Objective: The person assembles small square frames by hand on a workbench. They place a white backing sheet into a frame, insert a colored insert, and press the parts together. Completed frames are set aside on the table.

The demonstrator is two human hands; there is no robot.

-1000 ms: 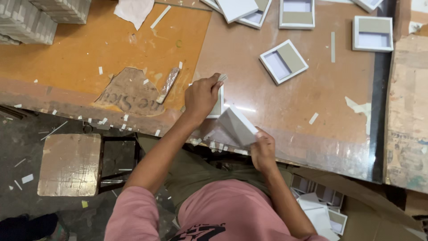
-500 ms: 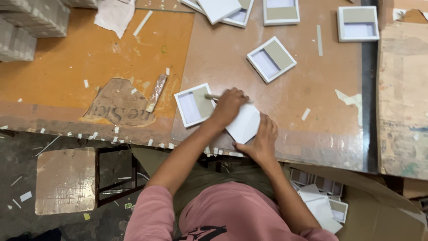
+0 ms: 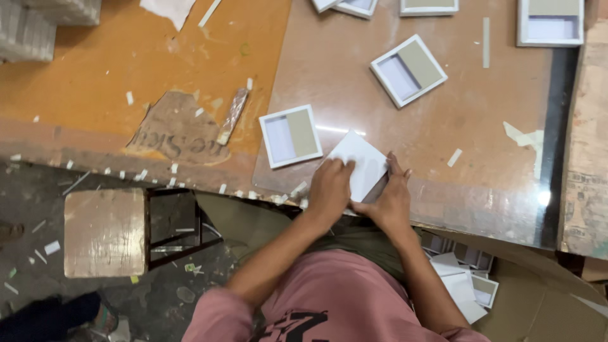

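White card is what both hands are pressed against: a small white box, turned corner-up like a diamond, lies at the near edge of the desk, just beside the 4 o'clock corner of an open white tray with a tan insert.

The left hand is laid flat over the box's 8 o'clock side, fingers curled on top and palm bearing down. The right hand is set against the 4 o'clock edge, thumb on the upper face and fingers tucked along the side, so the box is clasped between the two grips; neither is spread wide. Both forearms are drawn in close from 6 o'clock, wrists low near the desk edge.

For this pressing to be done well, even pressure would best be kept along the edges, with the box held square so that nothing creases or slips.

At 1 o'clock, well apart, a second open tray is seen, and scraps of white paper are scattered over the orange board at 10 o'clock.
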